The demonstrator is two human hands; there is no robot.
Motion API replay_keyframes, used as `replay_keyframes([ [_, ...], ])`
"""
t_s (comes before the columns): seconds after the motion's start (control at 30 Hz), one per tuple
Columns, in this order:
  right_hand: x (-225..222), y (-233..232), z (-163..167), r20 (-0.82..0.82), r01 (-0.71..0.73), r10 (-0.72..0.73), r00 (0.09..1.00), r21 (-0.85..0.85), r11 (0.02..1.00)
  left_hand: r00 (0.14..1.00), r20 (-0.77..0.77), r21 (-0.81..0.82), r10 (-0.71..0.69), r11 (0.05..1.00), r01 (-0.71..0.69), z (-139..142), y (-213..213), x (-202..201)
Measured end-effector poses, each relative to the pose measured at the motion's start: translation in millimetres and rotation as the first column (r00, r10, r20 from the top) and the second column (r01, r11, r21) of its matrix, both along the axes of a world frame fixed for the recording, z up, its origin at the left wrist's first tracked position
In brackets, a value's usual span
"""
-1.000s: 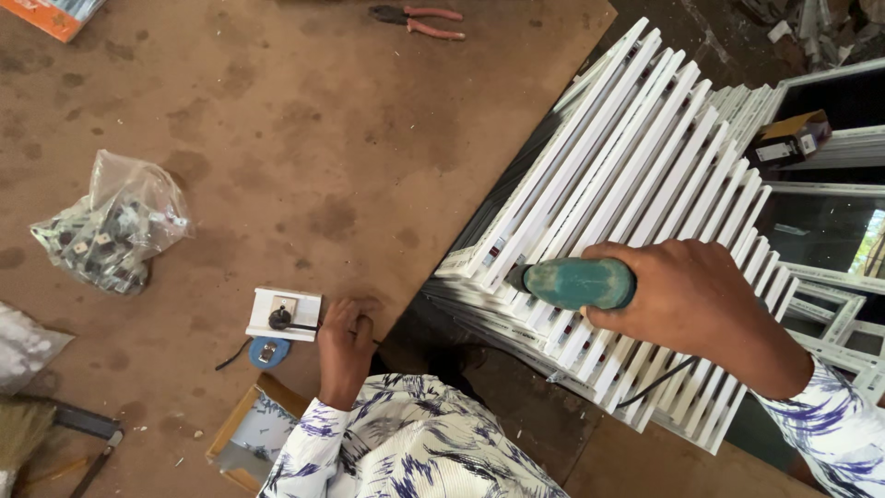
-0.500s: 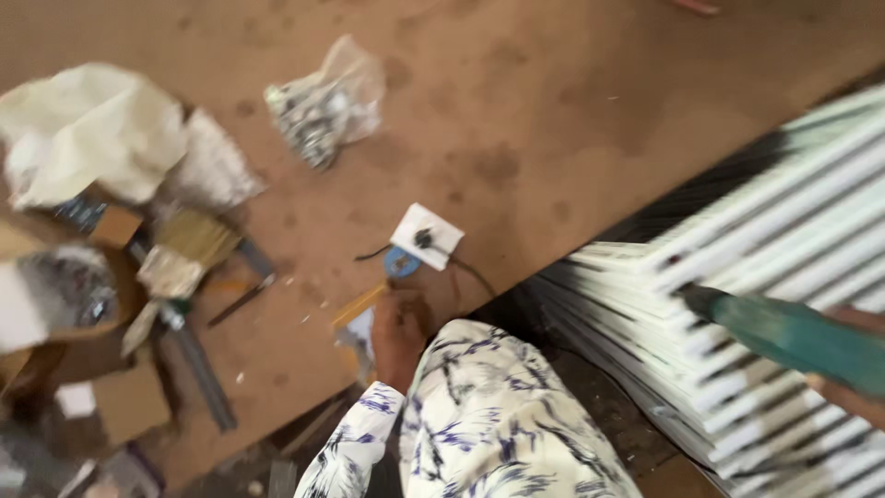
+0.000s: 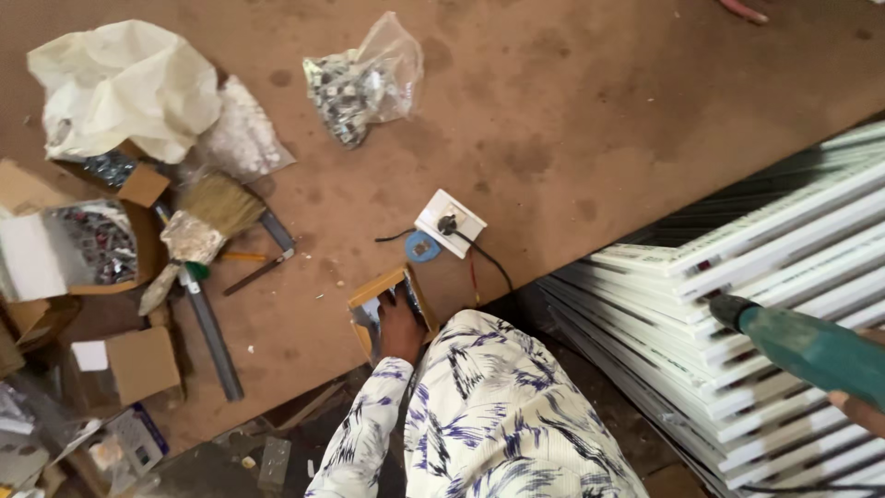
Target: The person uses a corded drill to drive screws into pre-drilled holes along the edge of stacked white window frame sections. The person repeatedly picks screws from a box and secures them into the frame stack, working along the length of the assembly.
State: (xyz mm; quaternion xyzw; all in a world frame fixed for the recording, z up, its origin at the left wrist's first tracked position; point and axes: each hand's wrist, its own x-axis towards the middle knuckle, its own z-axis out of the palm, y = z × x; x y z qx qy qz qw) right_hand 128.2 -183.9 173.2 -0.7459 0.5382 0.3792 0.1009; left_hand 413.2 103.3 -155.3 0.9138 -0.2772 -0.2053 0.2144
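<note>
Left hand (image 3: pixel 398 325): fingers curled into small open wooden box (image 3: pixel 380 304) at brown counter (image 3: pixel 572 111) edge, picking. Right hand (image 3: pixel 862 406): closed around teal power drill (image 3: pixel 811 349), over stacked white slatted frames (image 3: pixel 737 304). Next move likely needs a fastener lifted out.

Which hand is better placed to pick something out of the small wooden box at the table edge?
Left. The left hand already rests in the small wooden box, while the right hand at the frame edge grips the green power tool over the white slatted panels.

White long-sleeved shirt (image 3: pixel 498 415) with dark blue brushstroke print.
</note>
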Motion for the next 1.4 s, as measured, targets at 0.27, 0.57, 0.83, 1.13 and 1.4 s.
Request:
replay_keyframes([
  [0.27,-4,-8,29,0.032,0.056,-0.055,0.998,-0.048,0.997,0.995,-0.095,-0.042,-0.006,0.999,0.002,-18,-9,-1],
  [0.57,-99,17,68,0.460,0.406,-0.322,0.828,-0.096,0.909,0.976,-0.215,0.036,0.013,0.999,-0.005,-8,16,9],
  [0.83,-238,45,29,0.418,0.505,-0.445,0.792,-0.039,0.862,0.989,-0.142,0.114,0.042,0.993,-0.026,-19,32,12],
  [1.13,-245,114,-16,0.826,0.601,-0.232,0.514,-0.154,0.784,0.337,-0.912,-0.042,0.235,0.763,-0.645,-17,41,28],
  [1.4,-188,118,-10,0.770,0.655,-0.323,0.550,-0.158,0.739,0.733,-0.649,0.063,0.204,0.974,-0.216,-9,38,28],
])
